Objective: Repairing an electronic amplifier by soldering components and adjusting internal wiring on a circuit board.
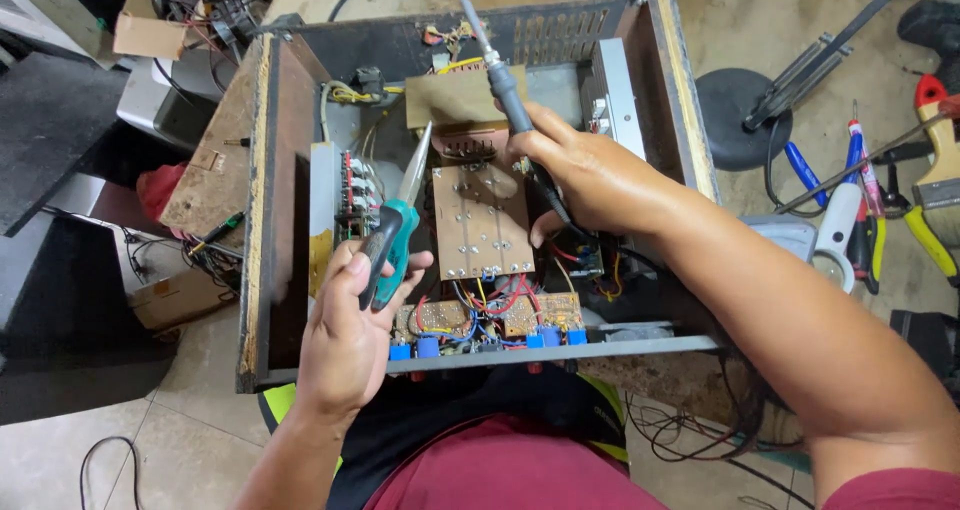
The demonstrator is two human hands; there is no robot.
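**Iron and pliers over an opened chassis**

Soldering iron (510, 95) in the right hand (580, 175), gripped on its dark handle with the metal tip pointing up and away from the boards; the hot end looks like the part to keep clear of, the handle the safe hold. The left hand (350, 335) is closed around the teal grips of long-nose pliers (400, 220), jaws aimed into the case (280, 210). Both are light, stiff tools. Below them lie a brown circuit board (482, 220) and coloured wires (500, 300), likely fragile. More hand tools (860, 210) lie on the floor to the right.
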